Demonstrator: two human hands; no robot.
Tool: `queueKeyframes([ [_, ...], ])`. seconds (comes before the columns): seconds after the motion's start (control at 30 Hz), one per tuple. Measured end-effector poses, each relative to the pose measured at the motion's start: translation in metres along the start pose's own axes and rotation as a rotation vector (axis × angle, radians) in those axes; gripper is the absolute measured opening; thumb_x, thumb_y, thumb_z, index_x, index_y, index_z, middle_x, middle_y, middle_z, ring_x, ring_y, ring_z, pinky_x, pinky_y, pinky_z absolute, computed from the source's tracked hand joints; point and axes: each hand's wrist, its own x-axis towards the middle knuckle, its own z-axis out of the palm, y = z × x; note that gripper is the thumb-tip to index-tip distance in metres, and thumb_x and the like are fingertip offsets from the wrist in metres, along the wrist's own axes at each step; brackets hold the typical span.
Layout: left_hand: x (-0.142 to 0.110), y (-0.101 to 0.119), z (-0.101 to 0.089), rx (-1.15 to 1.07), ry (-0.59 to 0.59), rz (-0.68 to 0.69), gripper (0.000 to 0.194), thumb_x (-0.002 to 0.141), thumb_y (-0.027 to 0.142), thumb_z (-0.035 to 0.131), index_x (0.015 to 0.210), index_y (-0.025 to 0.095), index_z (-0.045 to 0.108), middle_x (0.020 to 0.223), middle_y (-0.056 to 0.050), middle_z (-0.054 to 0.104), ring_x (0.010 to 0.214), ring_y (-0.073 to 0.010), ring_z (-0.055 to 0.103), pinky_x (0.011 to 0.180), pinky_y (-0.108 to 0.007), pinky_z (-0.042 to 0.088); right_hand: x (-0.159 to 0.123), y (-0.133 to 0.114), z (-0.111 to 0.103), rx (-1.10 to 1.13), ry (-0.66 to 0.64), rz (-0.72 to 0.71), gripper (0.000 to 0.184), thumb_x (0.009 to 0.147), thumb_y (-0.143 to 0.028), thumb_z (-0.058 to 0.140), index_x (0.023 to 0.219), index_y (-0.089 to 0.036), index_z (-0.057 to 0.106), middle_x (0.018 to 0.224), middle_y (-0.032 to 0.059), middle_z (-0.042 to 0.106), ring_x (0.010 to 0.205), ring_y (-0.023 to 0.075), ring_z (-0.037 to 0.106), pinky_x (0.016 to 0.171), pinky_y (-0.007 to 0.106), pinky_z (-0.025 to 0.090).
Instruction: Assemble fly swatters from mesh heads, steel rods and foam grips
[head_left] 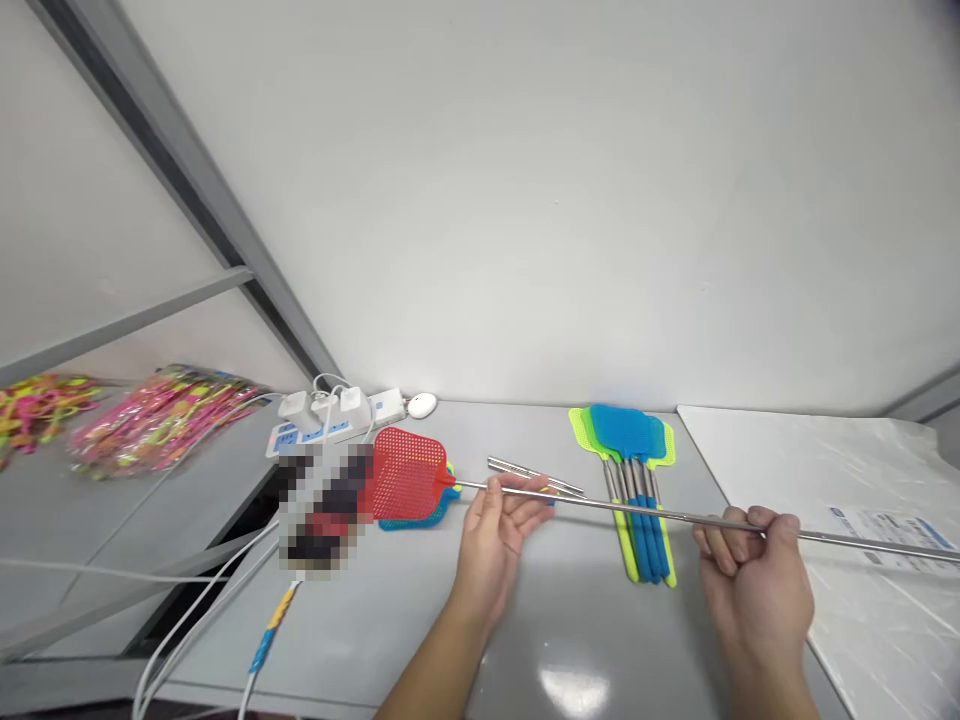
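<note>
A red fly swatter (409, 474) lies across both hands, its thin telescopic metal shaft drawn out long and running off the right edge, so its handle end is out of view. My left hand (491, 545) has the shaft between thumb and fingers close to the red head, palm up. Farther right, my right hand (757, 580) is closed around a thicker part of the shaft. Beneath the red head, a blue swatter head (420, 515) is partly hidden. Behind my left hand lie loose metal rods (534, 473).
Several blue, green and yellow swatters (634, 490) lie bunched between the hands. A white wrapped sheet with a label (885, 525) covers the right side. At left are a power strip with chargers (322, 432), a white mouse (421, 405), a blurred patch, cables and bagged colourful items (161, 415).
</note>
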Motion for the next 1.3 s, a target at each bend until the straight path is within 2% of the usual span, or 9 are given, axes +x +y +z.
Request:
queueKeyframes([
  [0.07,-0.001,-0.003,0.001,0.006,-0.024,-0.014,0.032,0.09,0.044,0.06,0.1,0.014,0.064,0.108,-0.017,0.072,0.095,-0.0277,0.071,0.09,-0.046,0.051,-0.006,0.004,0.001,-0.03,-0.01,-0.008,0.025,0.096,-0.043,0.047,0.081,-0.023,0.046,0.056,-0.0089,0.029,0.044,0.0085,0.022,0.048,0.024,0.031],
  [0.17,0.0,0.0,-0.002,-0.015,-0.001,0.044,0.036,0.09,0.046,0.06,0.109,0.015,0.063,0.113,-0.017,0.07,0.097,-0.0274,0.07,0.093,-0.044,0.05,-0.009,0.006,-0.006,-0.071,0.002,0.012,0.026,0.095,-0.043,0.048,0.08,-0.022,0.046,0.057,-0.0087,0.028,0.044,0.0083,0.022,0.048,0.025,0.031],
  [0.33,0.006,0.011,-0.011,-0.163,0.143,0.172,0.044,0.09,0.059,0.051,0.12,0.026,0.055,0.111,-0.013,0.071,0.094,-0.0262,0.072,0.092,-0.044,0.05,-0.007,0.005,-0.013,-0.03,0.076,0.044,0.026,0.095,-0.041,0.05,0.079,-0.021,0.046,0.056,-0.0082,0.028,0.046,0.0089,0.02,0.048,0.024,0.029],
  [0.53,0.005,0.008,-0.008,-0.147,0.208,0.241,0.041,0.092,0.056,0.048,0.12,0.026,0.052,0.112,-0.012,0.07,0.09,-0.0244,0.073,0.093,-0.043,0.049,-0.017,0.009,0.007,-0.012,0.076,0.077,0.027,0.095,-0.039,0.05,0.076,-0.022,0.045,0.054,-0.0082,0.028,0.046,0.0099,0.02,0.049,0.023,0.031],
  [0.7,-0.003,-0.003,0.004,-0.129,0.112,0.141,0.045,0.093,0.058,0.043,0.121,0.024,0.049,0.106,-0.012,0.072,0.086,-0.0264,0.073,0.088,-0.045,0.05,-0.045,0.023,0.041,-0.013,-0.065,0.179,0.029,0.096,-0.042,0.048,0.077,-0.021,0.053,0.056,-0.0069,0.032,0.049,0.0089,0.028,0.05,0.024,0.029],
  [0.87,-0.008,-0.002,0.005,-0.137,0.149,0.202,0.044,0.095,0.058,0.037,0.12,0.024,0.048,0.102,-0.012,0.073,0.084,-0.0255,0.073,0.09,-0.045,0.048,-0.071,0.037,0.063,-0.023,-0.198,0.175,0.031,0.097,-0.044,0.048,0.078,-0.02,0.057,0.059,-0.0059,0.034,0.052,0.0087,0.032,0.052,0.024,0.028],
  [1.0,-0.018,-0.01,0.014,-0.186,0.037,0.119,0.044,0.096,0.059,0.033,0.118,0.024,0.049,0.098,-0.011,0.074,0.09,-0.0268,0.072,0.093,-0.048,0.046,-0.093,0.056,0.075,-0.025,-0.341,0.275,0.034,0.094,-0.049,0.051,0.076,-0.021,0.058,0.061,-0.0045,0.038,0.056,0.0102,0.035,0.054,0.025,0.029],
  [1.13,-0.023,-0.014,0.019,-0.187,-0.01,0.108,0.048,0.097,0.06,0.03,0.118,0.022,0.051,0.101,-0.013,0.074,0.096,-0.0284,0.07,0.096,-0.049,0.044,-0.102,0.067,0.083,-0.04,-0.396,0.315,0.037,0.094,-0.051,0.05,0.078,-0.02,0.062,0.061,-0.0039,0.037,0.059,0.0111,0.035,0.056,0.026,0.029],
  [1.3,-0.016,0.0,0.008,-0.14,-0.014,0.115,0.054,0.097,0.058,0.033,0.134,0.021,0.046,0.107,-0.013,0.073,0.095,-0.0271,0.071,0.099,-0.047,0.043,-0.092,0.063,0.075,-0.097,-0.518,0.413,0.031,0.09,-0.048,0.06,0.101,-0.02,0.067,0.062,-0.0046,0.038,0.06,0.0106,0.035,0.06,0.026,0.031],
])
